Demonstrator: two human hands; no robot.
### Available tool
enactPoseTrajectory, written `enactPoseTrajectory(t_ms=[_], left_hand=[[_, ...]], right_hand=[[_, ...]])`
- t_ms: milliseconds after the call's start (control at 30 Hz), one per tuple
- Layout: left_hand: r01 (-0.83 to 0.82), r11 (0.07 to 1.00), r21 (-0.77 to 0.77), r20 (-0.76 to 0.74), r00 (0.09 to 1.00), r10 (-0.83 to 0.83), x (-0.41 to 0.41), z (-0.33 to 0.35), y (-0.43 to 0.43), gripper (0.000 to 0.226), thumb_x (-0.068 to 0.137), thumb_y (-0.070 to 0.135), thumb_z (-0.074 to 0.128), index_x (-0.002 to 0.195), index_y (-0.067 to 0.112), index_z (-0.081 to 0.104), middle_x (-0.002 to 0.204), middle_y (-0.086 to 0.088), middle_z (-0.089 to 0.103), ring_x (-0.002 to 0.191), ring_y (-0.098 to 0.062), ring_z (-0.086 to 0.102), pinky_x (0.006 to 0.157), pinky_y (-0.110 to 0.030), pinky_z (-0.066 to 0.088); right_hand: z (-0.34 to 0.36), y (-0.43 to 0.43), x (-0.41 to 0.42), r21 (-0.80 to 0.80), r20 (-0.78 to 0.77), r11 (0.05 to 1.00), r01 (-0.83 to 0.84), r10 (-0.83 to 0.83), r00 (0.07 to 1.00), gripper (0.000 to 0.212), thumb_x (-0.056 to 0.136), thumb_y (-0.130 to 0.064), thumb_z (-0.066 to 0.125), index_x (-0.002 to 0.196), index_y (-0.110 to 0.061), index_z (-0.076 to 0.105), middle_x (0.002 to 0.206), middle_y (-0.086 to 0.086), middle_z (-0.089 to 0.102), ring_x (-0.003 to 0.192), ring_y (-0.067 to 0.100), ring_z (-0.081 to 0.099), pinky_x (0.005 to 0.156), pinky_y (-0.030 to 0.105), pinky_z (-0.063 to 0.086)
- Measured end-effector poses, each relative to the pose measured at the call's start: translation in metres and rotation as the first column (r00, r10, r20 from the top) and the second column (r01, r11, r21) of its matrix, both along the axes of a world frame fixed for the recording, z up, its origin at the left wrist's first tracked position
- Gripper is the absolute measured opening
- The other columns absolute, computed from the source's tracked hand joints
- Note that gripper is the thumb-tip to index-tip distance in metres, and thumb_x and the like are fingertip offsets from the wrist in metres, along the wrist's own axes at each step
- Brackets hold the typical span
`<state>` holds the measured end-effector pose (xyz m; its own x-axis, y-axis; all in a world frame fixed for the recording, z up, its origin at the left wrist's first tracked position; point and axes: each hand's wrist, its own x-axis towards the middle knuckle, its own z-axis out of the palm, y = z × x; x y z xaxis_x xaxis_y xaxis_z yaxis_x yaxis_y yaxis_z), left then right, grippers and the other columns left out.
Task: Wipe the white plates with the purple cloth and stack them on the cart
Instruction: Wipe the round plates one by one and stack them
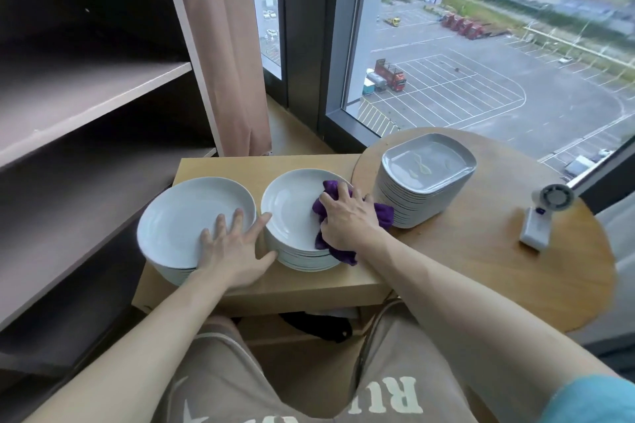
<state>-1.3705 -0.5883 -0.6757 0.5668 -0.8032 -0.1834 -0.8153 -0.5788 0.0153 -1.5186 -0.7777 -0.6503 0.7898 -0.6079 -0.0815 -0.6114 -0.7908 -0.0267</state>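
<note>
Two stacks of round white plates are sitting side by side on the rectangular counter (261, 165), almost touching. The left stack (185, 216) is overhanging the counter's left edge and the middle stack (292, 206) is standing nearer its right edge. A round counter (498, 268) is butting against that right edge. It is carrying a taller stack of squarish plates (426, 161) near its left rim and a small white handheld fan (539, 213) lying towards its right rim. A dark shelf unit (86, 96) is crowding the left side, with a pink curtain (223, 45) and a window (481, 45) beyond the far edge.

The right hand (347, 216) is gripping the purple cloth (383, 213), fingers curling over it and pressing it onto the right part of the middle stack's top plate. The cloth is lying bunched, its long axis running from the plate's far-right rim to its near-right rim. Its near end is hanging over the rim, and a flap is poking right, towards the squarish stack.

The left hand (237, 247) is lying wide, fingers straight and spread on the near-right rim of the left stack's top plate. Its thumb is reaching to the middle stack's rim.

The right hand is covering the cloth's middle, and its fingertips are disappearing into the folds. Only rims are showing of the lower plates in each stack. A dark object under the counter is too shadowed to make out
</note>
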Motion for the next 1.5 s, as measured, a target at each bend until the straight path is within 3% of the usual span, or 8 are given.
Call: enactPoseTrajectory(t_ms=[200, 367, 567, 700, 900, 1100, 1233, 1500], left_hand=[[-0.002, 1.000, 0.009, -0.002, 1.000, 0.002, -0.001, 0.001, 0.000, 0.077, 0.093, 0.077, 0.021, 0.148, 0.053, -0.027, 0.169, -0.008, 0.001, 0.153, -0.042, 0.003, 0.116, -0.061, 0.017], [-0.016, 1.000, -0.003, 0.026, 1.000, 0.016, -0.002, -0.004, -0.001, 0.083, 0.092, 0.077, 0.020, 0.147, 0.047, -0.035, 0.169, -0.009, 0.000, 0.153, -0.041, 0.002, 0.115, -0.060, 0.017], [-0.025, 0.999, -0.042, 0.021, 0.999, 0.026, -0.002, -0.006, -0.001, 0.083, 0.075, 0.077, -0.006, 0.144, 0.046, -0.039, 0.168, -0.009, 0.003, 0.152, -0.042, 0.004, 0.113, -0.061, 0.016], [-0.039, 0.998, -0.056, 0.008, 0.999, 0.039, -0.002, -0.008, -0.001, 0.087, 0.074, 0.076, 0.001, 0.145, 0.042, -0.038, 0.168, -0.009, 0.003, 0.152, -0.042, 0.003, 0.115, -0.062, 0.014], [-0.014, 0.996, -0.087, 0.026, 1.000, 0.016, -0.002, -0.011, -0.001, 0.090, 0.087, 0.078, 0.022, 0.148, 0.043, -0.034, 0.169, -0.011, 0.003, 0.152, -0.044, 0.003, 0.115, -0.064, 0.014], [-0.017, 0.999, -0.041, 0.020, 1.000, 0.018, -0.001, -0.010, -0.001, 0.090, 0.089, 0.074, 0.029, 0.151, 0.043, -0.028, 0.169, -0.010, -0.002, 0.153, -0.044, 0.000, 0.116, -0.064, 0.011], [-0.028, 0.999, -0.017, 0.018, 0.999, 0.028, -0.001, -0.007, -0.002, 0.091, 0.090, 0.071, 0.032, 0.150, 0.043, -0.030, 0.169, -0.010, -0.002, 0.153, -0.044, 0.000, 0.115, -0.064, 0.012], [-0.049, 0.999, -0.020, -0.017, 0.999, 0.049, -0.003, -0.001, -0.002, 0.088, 0.092, 0.071, 0.031, 0.149, 0.044, -0.031, 0.169, -0.009, -0.001, 0.153, -0.043, -0.001, 0.116, -0.064, 0.011]], right_hand=[[0.004, 0.015, -0.003, 0.064, 0.028, 0.993, -0.103, 0.101, 0.994, 0.045, 0.089, -0.041, 0.048, 0.133, -0.031, 0.048, 0.137, 0.008, 0.042, 0.123, 0.037, 0.042, 0.107, 0.056, 0.030], [0.004, 0.032, 0.015, 0.105, 0.064, 0.975, -0.197, 0.191, 0.980, 0.047, 0.087, -0.044, 0.045, 0.131, -0.030, 0.048, 0.129, 0.008, 0.044, 0.111, 0.034, 0.046, 0.094, 0.050, 0.038], [-0.006, 0.036, 0.045, 0.253, 0.178, 0.950, -0.181, 0.138, 0.974, 0.043, 0.089, -0.037, 0.048, 0.132, -0.031, 0.046, 0.136, 0.007, 0.043, 0.111, 0.033, 0.042, 0.095, 0.048, 0.033], [-0.012, 0.028, 0.059, 0.294, 0.257, 0.940, -0.172, 0.096, 0.962, 0.045, 0.083, -0.042, 0.053, 0.128, -0.038, 0.048, 0.131, 0.001, 0.046, 0.112, 0.028, 0.043, 0.100, 0.047, 0.033], [-0.021, 0.011, 0.073, 0.197, 0.265, 0.969, -0.147, 0.092, 0.960, 0.049, 0.085, -0.052, 0.054, 0.131, -0.037, 0.043, 0.131, 0.004, 0.045, 0.112, 0.028, 0.045, 0.098, 0.047, 0.038], [-0.027, 0.006, 0.084, 0.089, 0.214, 0.992, -0.087, 0.066, 0.974, 0.039, 0.095, -0.046, 0.042, 0.132, -0.034, 0.039, 0.135, 0.012, 0.043, 0.112, 0.036, 0.044, 0.089, 0.047, 0.035], [-0.024, -0.003, 0.080, 0.012, 0.183, 1.000, 0.001, -0.003, 0.983, 0.038, 0.099, -0.038, 0.039, 0.137, -0.034, 0.042, 0.143, 0.013, 0.038, 0.123, 0.040, 0.040, 0.102, 0.053, 0.033], [-0.003, -0.025, 0.031, -0.213, -0.099, 0.977, -0.006, -0.015, 0.995, 0.042, 0.092, -0.035, 0.045, 0.133, -0.027, 0.053, 0.140, 0.013, 0.042, 0.123, 0.041, 0.041, 0.100, 0.054, 0.033]])
